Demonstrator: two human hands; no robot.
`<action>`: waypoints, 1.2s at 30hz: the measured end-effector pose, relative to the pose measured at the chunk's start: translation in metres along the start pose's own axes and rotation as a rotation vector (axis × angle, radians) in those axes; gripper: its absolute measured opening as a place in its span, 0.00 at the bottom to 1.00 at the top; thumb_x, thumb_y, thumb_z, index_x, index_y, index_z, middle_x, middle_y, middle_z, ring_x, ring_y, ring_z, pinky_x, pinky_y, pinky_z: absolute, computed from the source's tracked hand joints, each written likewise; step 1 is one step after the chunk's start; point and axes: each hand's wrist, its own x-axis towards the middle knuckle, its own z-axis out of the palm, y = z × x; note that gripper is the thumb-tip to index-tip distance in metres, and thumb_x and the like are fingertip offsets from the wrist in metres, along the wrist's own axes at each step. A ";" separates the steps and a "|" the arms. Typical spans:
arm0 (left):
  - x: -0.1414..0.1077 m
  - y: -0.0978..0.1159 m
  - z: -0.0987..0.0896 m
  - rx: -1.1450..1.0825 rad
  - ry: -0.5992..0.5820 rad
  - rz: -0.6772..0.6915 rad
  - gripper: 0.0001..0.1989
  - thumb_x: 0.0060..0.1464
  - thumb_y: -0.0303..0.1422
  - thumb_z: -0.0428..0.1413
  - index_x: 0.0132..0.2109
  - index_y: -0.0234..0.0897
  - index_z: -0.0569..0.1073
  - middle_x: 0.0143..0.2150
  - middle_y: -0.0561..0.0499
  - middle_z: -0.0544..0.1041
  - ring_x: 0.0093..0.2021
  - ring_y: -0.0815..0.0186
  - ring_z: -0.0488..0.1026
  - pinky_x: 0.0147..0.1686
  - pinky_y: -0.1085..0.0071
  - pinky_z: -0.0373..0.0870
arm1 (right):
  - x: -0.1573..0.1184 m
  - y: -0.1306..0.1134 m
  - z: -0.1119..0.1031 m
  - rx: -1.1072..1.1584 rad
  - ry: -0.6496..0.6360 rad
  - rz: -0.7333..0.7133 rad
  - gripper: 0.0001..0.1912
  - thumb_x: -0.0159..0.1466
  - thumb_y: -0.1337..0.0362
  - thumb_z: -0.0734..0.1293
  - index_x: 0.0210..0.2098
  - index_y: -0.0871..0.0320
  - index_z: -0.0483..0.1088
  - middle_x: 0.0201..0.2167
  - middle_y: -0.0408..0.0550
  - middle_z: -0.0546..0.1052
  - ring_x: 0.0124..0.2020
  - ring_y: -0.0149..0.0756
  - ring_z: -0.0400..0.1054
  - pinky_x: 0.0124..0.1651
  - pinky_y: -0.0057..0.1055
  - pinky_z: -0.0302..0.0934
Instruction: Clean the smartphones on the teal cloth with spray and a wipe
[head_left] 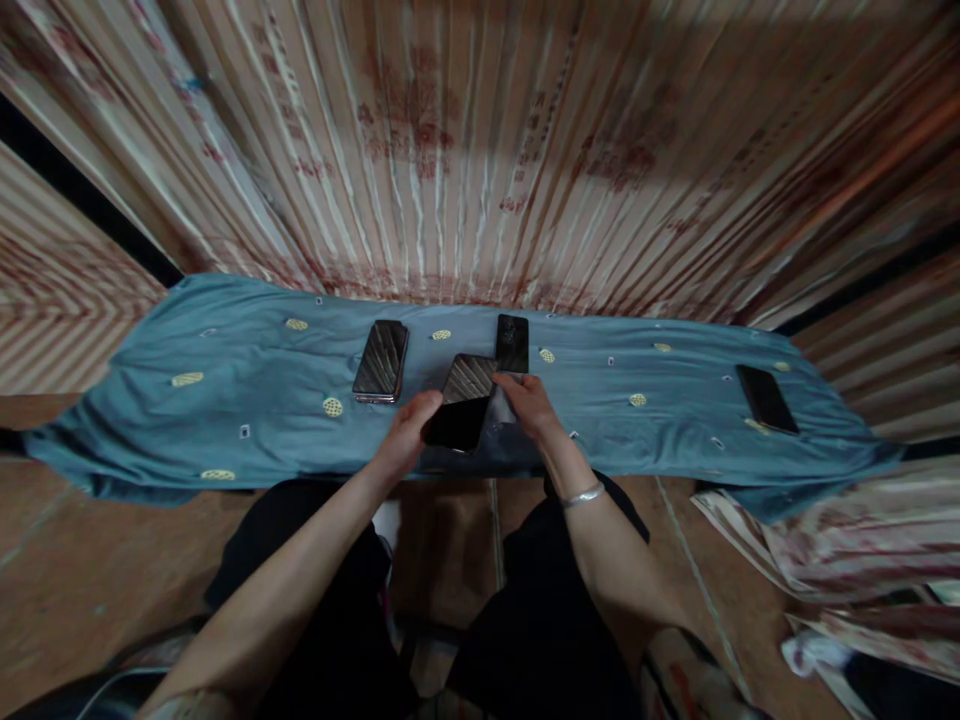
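Observation:
A dark smartphone (463, 405) with a glossy face is held tilted over the table in front of me. My left hand (415, 418) grips its left edge, thumb on the face. At its upper right edge my right hand (529, 402) has its fingers closed, pinching near the corner; a pale, thin piece, perhaps cloth or film (502, 408), shows below those fingers. Just behind lies another black phone (513, 342), flat on the cloth. To the left rests a stack of phones (381, 360), its top one reflecting stripes.
A blue cloth (285, 430) with yellow patterns covers the long narrow table. Near its right end lies one more dark phone (767, 398). Striped curtains (465, 150) hang close behind and at both sides. Fabric (840, 540) is bunched at the lower right.

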 end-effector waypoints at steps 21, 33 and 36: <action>-0.016 0.030 0.022 -0.451 -0.004 -0.407 0.21 0.74 0.42 0.49 0.46 0.34 0.83 0.40 0.45 0.88 0.42 0.58 0.86 0.48 0.64 0.82 | -0.001 -0.016 -0.023 -0.116 0.239 -0.442 0.14 0.65 0.51 0.73 0.29 0.52 0.78 0.32 0.44 0.82 0.43 0.41 0.75 0.45 0.30 0.68; -0.025 0.034 0.037 -0.482 0.028 -0.461 0.21 0.76 0.35 0.46 0.62 0.30 0.78 0.48 0.41 0.87 0.50 0.56 0.85 0.52 0.61 0.80 | -0.022 0.018 0.029 -0.949 -0.058 -0.827 0.26 0.72 0.70 0.58 0.67 0.64 0.72 0.66 0.60 0.76 0.68 0.49 0.69 0.74 0.52 0.62; -0.024 0.034 0.036 -0.477 0.039 -0.435 0.22 0.76 0.35 0.46 0.64 0.30 0.77 0.50 0.41 0.87 0.53 0.56 0.84 0.54 0.61 0.79 | -0.023 0.021 0.031 -1.020 -0.091 -0.831 0.31 0.69 0.74 0.58 0.70 0.65 0.68 0.70 0.60 0.72 0.72 0.49 0.64 0.77 0.52 0.60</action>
